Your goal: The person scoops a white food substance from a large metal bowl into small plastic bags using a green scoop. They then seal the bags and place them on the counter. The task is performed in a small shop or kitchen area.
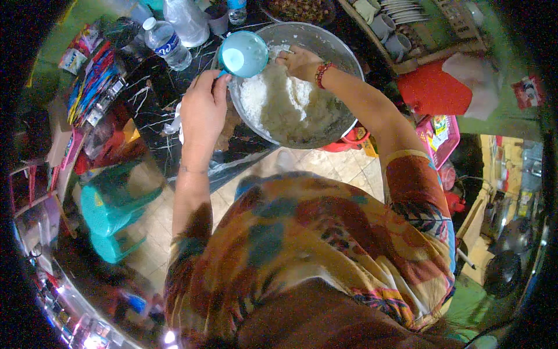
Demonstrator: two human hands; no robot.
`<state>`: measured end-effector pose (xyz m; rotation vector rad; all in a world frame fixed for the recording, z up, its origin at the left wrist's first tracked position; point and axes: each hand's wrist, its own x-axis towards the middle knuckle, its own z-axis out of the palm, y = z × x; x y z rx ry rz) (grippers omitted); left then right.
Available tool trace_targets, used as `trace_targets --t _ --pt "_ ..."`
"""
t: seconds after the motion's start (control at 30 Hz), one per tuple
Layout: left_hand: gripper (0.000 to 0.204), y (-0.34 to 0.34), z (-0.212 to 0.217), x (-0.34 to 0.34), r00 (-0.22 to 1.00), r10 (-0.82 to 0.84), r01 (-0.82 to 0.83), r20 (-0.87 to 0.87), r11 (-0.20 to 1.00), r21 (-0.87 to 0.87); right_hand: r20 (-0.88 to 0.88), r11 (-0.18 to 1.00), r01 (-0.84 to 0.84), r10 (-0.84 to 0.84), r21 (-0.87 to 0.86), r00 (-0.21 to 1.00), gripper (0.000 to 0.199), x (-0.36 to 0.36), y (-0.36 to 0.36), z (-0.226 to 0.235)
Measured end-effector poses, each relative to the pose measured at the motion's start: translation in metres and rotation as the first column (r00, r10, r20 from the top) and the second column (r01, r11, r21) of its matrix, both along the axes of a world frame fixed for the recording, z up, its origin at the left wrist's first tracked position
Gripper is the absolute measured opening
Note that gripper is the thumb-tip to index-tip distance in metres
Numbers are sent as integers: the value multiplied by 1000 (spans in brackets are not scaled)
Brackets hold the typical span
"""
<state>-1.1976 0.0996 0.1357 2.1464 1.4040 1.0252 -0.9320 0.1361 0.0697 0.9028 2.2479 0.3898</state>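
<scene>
A wide metal basin (350, 55) stands on the black marbled table, holding white flour (254, 96) and a wet, greyish-beige mixture (282, 119). My left hand (204, 100) is closed on the handle of a teal plastic cup (254, 53), which hangs over the basin's left rim. A bright white patch shows in the cup; whether it is liquid or glare I cannot tell. Inside the basin, at the far side, my right hand (301, 63) touches the flour. Its fingers stretch to the left, with the tips partly hidden and whitened. A red bead bracelet circles that wrist.
Left of the basin stand a water bottle (167, 43) and a clear plastic bag (186, 23). A pan of brown food pieces (297, 9) sits behind it. Colourful packets (93, 84) lie far left, above teal stools (113, 203). At right are a dish rack (407, 43) and pink basket (446, 142).
</scene>
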Motion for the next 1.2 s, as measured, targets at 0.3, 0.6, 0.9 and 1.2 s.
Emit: trace_targets --t 0.3,0.6,0.9,1.2 --pt "14 -11 -12 -11 912 90 17 401 967 -254 -17 993 -63 65 100 998 40 13 4 -39" --pt "14 -3 9 -1 961 -203 181 189 975 127 -265 870 436 -375 231 888 21 17 -74 91" --pt "15 6 23 54 680 -627 733 -381 569 372 -570 749 610 -391 259 722 20 6 -134 119" --pt "8 -7 21 59 528 -696 846 -486 383 372 -838 660 739 -473 -133 272 20 18 -165 118"
